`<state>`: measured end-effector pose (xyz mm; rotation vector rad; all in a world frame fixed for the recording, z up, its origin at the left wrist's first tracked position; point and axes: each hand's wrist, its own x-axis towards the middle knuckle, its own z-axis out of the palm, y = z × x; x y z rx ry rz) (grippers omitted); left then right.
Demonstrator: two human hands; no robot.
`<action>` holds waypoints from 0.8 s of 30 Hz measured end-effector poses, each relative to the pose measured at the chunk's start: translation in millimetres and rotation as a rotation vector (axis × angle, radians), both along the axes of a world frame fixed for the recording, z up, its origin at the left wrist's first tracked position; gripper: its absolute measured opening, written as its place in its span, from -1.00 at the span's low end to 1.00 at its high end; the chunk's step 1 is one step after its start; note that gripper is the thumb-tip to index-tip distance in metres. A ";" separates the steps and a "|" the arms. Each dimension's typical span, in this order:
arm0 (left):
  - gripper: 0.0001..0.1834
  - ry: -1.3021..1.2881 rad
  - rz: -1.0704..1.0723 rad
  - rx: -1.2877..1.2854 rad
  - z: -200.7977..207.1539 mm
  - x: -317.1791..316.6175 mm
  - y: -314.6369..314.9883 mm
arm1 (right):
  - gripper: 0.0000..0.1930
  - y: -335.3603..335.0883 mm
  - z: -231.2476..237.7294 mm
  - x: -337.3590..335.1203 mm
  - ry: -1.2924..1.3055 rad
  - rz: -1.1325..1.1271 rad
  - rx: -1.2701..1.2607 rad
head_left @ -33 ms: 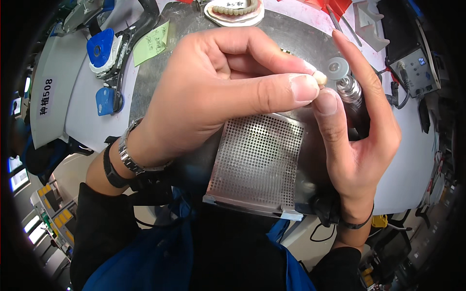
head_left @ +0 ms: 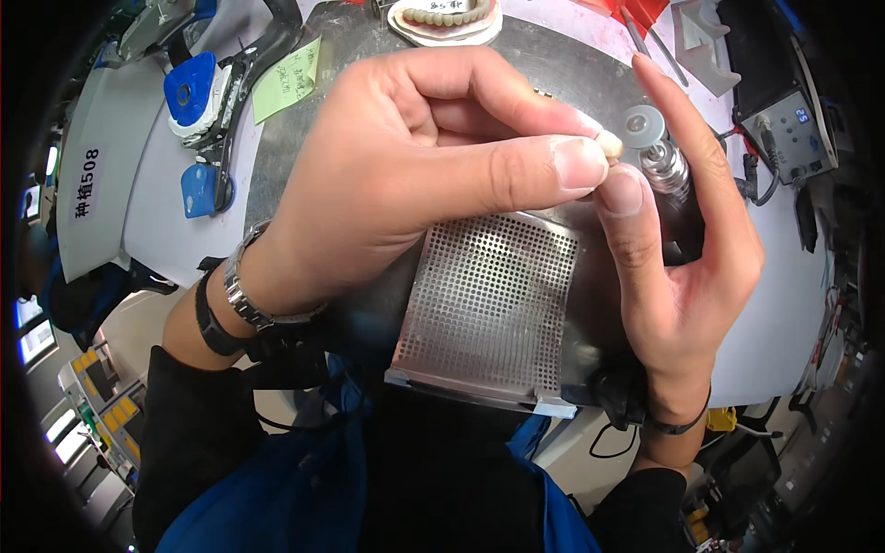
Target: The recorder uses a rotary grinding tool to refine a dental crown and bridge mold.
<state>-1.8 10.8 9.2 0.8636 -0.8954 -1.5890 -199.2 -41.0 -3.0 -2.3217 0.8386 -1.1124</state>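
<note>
My left hand [head_left: 387, 175] pinches a small cream-coloured dental crown [head_left: 609, 143] between thumb and forefinger; only part of it shows past the fingertips. In my right hand [head_left: 687, 286] is a rotary handpiece [head_left: 666, 172] with a ringed silver collar and a dark body, partly hidden by the hand. A grey polishing wheel [head_left: 643, 127] is mounted on its tip, close beside the crown. The right thumb rests against the left thumb, while one right finger stretches up past the tool. Below both hands lies a perforated metal plate [head_left: 489, 304].
A dental model [head_left: 452, 37] with a row of teeth stands at the far side of the metal work surface [head_left: 355, 41]. A green note [head_left: 288, 81] and a blue-and-white articulator [head_left: 192, 97] lie left. At right are a control box [head_left: 791, 134] and slim metal tools [head_left: 666, 57].
</note>
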 end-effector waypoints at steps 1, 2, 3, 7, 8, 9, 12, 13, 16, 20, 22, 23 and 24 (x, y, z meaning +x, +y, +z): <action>-0.88 -0.016 0.005 -0.027 -0.4 0.3 0.4 | -0.49 -0.5 -2.4 -0.5 -0.051 0.026 -0.069; -0.89 -0.010 0.003 -0.003 -1.1 0.7 0.9 | -0.49 -3.2 -6.9 0.5 -0.099 0.051 -0.139; -0.89 -0.008 0.001 -0.012 -2.3 1.2 2.0 | -0.49 -0.8 -6.6 -2.7 -0.085 0.042 -0.085; -0.88 0.013 -0.008 -0.117 -13.6 2.8 0.2 | -0.50 0.7 -3.0 -13.3 0.053 0.022 -0.092; -0.88 -0.026 0.003 -0.045 -16.7 3.5 -0.7 | -0.50 0.7 -1.3 -15.1 0.093 0.019 -0.117; -0.88 0.014 0.036 -0.081 -21.5 2.1 -6.4 | -0.50 1.1 -0.8 -15.0 0.090 0.018 -0.105; -0.88 0.056 0.073 -0.059 -17.3 2.4 1.9 | -0.50 0.6 0.6 -12.7 0.078 0.018 -0.076; -0.88 0.057 0.076 -0.035 -14.6 2.1 2.2 | -0.50 0.1 0.8 -11.9 0.075 0.018 -0.076; -0.88 0.009 0.001 -0.061 -5.7 1.2 2.5 | -0.49 0.5 2.7 -9.8 0.090 0.010 -0.119; -0.88 0.043 0.002 -0.006 0.2 -1.2 -1.4 | -0.47 7.0 10.1 -8.7 0.083 -0.021 -0.005; -0.87 0.045 0.008 0.012 1.0 -1.4 -1.2 | -0.47 10.4 14.6 -8.5 0.129 -0.064 0.063; -0.86 0.051 0.019 0.019 0.8 -1.9 -0.7 | -0.47 11.7 16.4 -8.2 0.141 -0.092 0.084; -0.86 0.047 0.009 0.018 0.9 -0.6 -0.7 | -0.47 12.7 18.0 -8.0 0.124 -0.091 0.105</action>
